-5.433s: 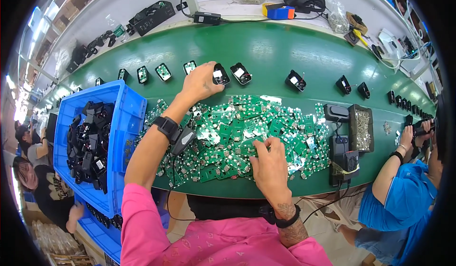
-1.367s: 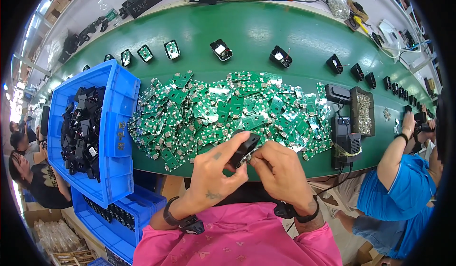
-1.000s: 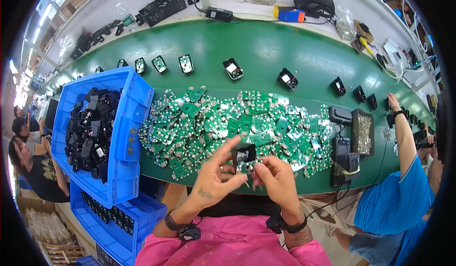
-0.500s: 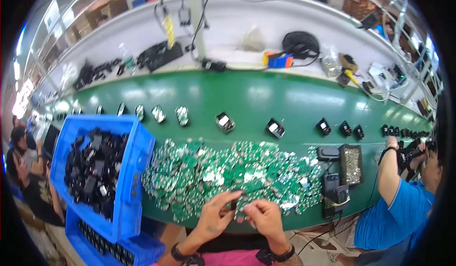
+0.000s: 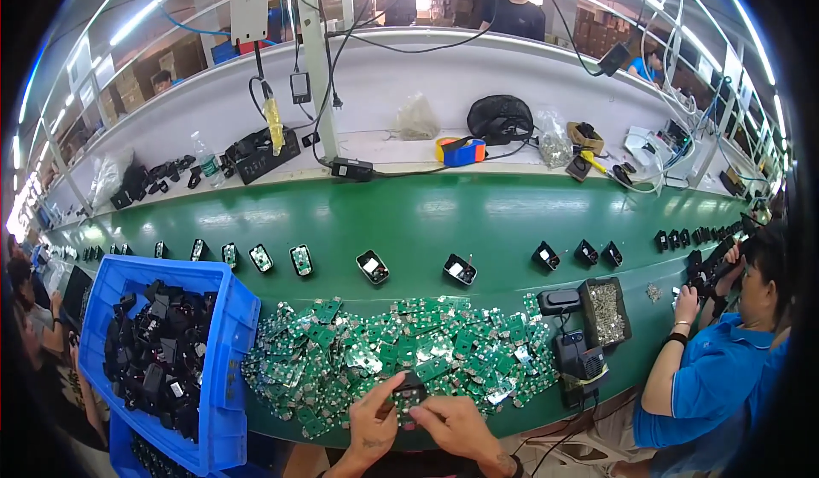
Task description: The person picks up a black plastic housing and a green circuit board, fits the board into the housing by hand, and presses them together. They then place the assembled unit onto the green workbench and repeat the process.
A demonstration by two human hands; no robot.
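Observation:
At the near edge of the bench, my left hand point(image 5: 375, 418) closes its fingers on a small black plastic housing point(image 5: 411, 382). My right hand point(image 5: 456, 424) is closed beside it, thumb and fingers at a small green circuit board point(image 5: 404, 405) that lies against the housing. How far the board sits inside cannot be made out. Just beyond both hands spreads a wide heap of loose green circuit boards point(image 5: 341, 350).
A blue crate point(image 5: 223, 341) of black housings point(image 5: 158, 376) stands left. A row of black housings point(image 5: 373, 267), some with boards, crosses the green bench point(image 5: 341, 214). At right are a tray point(image 5: 627, 324) of small metal parts, a black device point(image 5: 582, 359) and a co-worker in blue point(image 5: 708, 367).
The whole view has tilted upward, so the bench and my hands appear lower. The black housing shows more plainly between my hands, and both hands stay close together.

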